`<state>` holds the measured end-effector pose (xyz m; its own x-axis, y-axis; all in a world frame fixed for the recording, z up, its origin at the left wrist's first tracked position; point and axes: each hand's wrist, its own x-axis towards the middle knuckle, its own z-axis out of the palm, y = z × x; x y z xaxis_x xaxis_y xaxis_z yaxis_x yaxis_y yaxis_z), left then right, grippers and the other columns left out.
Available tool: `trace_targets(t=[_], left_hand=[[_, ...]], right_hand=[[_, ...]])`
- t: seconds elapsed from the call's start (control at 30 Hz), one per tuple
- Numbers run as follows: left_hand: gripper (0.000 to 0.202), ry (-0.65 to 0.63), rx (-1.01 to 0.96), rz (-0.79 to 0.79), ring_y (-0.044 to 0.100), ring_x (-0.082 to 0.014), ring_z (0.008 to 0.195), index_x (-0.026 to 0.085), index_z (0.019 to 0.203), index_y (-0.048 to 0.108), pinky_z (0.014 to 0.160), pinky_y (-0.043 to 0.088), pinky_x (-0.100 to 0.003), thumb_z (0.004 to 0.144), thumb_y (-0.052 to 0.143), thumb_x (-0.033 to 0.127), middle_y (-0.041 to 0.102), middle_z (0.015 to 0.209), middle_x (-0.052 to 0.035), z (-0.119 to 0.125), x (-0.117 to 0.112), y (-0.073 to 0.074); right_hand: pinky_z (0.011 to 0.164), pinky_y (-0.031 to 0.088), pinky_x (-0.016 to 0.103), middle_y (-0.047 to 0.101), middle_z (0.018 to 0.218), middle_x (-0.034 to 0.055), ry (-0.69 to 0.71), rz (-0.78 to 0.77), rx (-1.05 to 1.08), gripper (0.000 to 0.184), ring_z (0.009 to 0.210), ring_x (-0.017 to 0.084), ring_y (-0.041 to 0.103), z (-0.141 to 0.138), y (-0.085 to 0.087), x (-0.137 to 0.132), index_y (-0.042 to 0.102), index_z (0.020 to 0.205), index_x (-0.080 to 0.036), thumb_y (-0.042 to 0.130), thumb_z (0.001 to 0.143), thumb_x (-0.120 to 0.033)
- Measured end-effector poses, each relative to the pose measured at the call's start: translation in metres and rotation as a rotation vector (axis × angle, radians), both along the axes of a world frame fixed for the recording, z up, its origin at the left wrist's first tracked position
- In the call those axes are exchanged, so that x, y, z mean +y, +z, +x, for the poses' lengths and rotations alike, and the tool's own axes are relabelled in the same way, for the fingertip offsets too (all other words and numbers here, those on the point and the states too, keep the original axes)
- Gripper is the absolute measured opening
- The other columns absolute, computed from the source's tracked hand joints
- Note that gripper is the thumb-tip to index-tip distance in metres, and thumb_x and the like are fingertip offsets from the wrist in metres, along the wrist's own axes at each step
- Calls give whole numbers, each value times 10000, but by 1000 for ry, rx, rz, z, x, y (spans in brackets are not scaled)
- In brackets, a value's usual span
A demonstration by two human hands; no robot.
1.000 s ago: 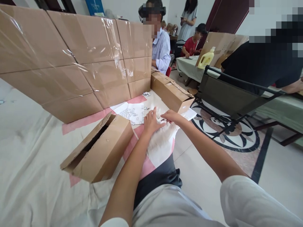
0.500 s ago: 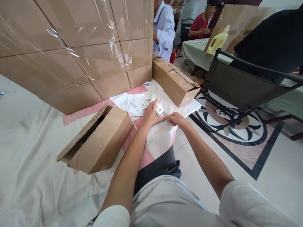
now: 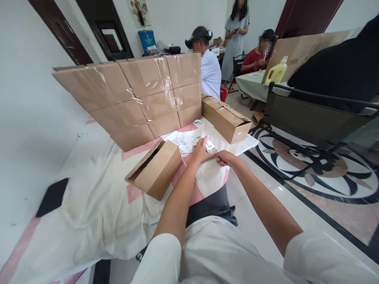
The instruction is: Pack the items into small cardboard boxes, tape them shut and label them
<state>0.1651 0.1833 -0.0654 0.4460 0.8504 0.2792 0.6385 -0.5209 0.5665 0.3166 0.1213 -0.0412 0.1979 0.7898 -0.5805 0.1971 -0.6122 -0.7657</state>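
Note:
A small white tape dispenser [image 3: 210,146] rests on the cloth-covered table in front of me. My left hand [image 3: 200,151] is closed around its left side, with the thumb stretched along its near edge. Right against the dispenser's near end, my right hand [image 3: 225,157] is pinched; what lies between its fingertips is too small to make out. Behind my left hand are white sheets of paper [image 3: 184,141] printed with line-drawn shapes. Some small cut-out pieces [image 3: 197,122] lie farther back, by the cardboard wall.
A taped cardboard partition [image 3: 160,94] stands at the back. An open cardboard box [image 3: 166,165] sits left of my arms, and a long box [image 3: 226,120] lies at the back right. A folding chair [image 3: 314,118] stands to the right. Other people sit or stand beyond.
My view has tilted up and shifted left, bringing in more of the room. Both hands stay at the tape dispenser, nearly unchanged.

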Motion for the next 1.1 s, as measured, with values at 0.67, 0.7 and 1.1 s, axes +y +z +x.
trace_targets(t=[0.67, 0.7, 1.1], left_hand=[[454, -38, -658, -159, 697, -240, 1104, 236, 1164, 693, 966, 551, -360, 993, 469, 592, 740, 1162, -92, -77, -93, 43], [417, -24, -679, -145, 698, -238, 1076, 236, 1118, 703, 932, 555, -351, 983, 506, 577, 741, 1129, -86, -83, -100, 44], [215, 380, -817, 404, 587, -180, 907, 211, 815, 661, 877, 471, -330, 970, 601, 348, 594, 922, -29, -115, -150, 94]], right_hand=[[508, 358, 243, 594, 596, -16, 355, 806, 24, 391, 461, 102, 458, -57, 45, -73, 577, 727, -201, 514, 1014, -460], [530, 370, 245, 606, 619, -11, 419, 856, -9, 390, 495, 111, 486, -64, 48, -76, 585, 736, -201, 492, 1029, -441], [529, 328, 254, 546, 580, -22, 349, 670, -382, 421, 550, 137, 508, -81, 23, -79, 444, 651, -222, 683, 882, -481]])
